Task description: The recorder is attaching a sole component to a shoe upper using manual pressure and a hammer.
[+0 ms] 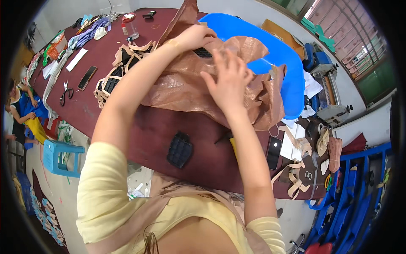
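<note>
A crumpled brown woven plastic sack [182, 91] lies across the table, partly over a blue plastic tub [292, 55]. My left hand [195, 38] is closed on the sack near its upper edge; some of its fingertips are hidden. Over the sack's middle, my right hand [228, 78] has its fingers spread and slightly blurred, with nothing held. Between the hands, a bit of black grid-patterned material [203, 52] shows at the sack's opening. A black quilted pad [180, 150] rests nearer me on the table. Left of the sack are several black pieces with beige straps [113, 80].
On the dark red table [148, 137] are scissors [65, 94], a phone [87, 78] and, at right, another phone [274, 152] beside beige straps [298, 182]. A roller machine [327, 89] stands at the right. A blue stool [63, 156] and another person [25, 110] are at left.
</note>
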Tool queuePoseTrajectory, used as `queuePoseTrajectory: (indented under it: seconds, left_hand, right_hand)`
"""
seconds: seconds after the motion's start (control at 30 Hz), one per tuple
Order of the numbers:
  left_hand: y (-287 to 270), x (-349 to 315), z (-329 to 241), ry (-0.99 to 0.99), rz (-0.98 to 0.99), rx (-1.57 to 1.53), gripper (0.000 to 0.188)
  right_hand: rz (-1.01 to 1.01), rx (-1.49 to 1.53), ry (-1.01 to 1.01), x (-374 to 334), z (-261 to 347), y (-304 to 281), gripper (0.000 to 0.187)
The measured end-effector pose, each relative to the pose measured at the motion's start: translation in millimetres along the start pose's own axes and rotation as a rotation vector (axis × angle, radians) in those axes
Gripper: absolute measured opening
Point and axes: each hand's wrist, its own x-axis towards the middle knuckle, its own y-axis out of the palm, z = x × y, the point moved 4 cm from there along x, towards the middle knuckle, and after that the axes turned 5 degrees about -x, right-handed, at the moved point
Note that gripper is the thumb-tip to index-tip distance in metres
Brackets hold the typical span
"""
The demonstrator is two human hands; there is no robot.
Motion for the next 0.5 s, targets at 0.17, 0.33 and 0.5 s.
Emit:
queuePoseTrajectory:
  seconds: [0.17,0.33,0.5]
  left_hand:
    - [73,8,21,-0.192,0.821,0.237,0.066]
    - [52,14,34,-0.164,0.738,0.075,0.053]
    - [12,34,42,-0.360,0.550,-0.182,0.039]
  right_hand:
    - [0.172,-0.021,-0.010,-45,-15,29,0.020]
    - [0.104,-0.016,-0.025,-61,-26,41,0.020]
    - [0.101,0.019,0.016,-61,-48,48,0.023]
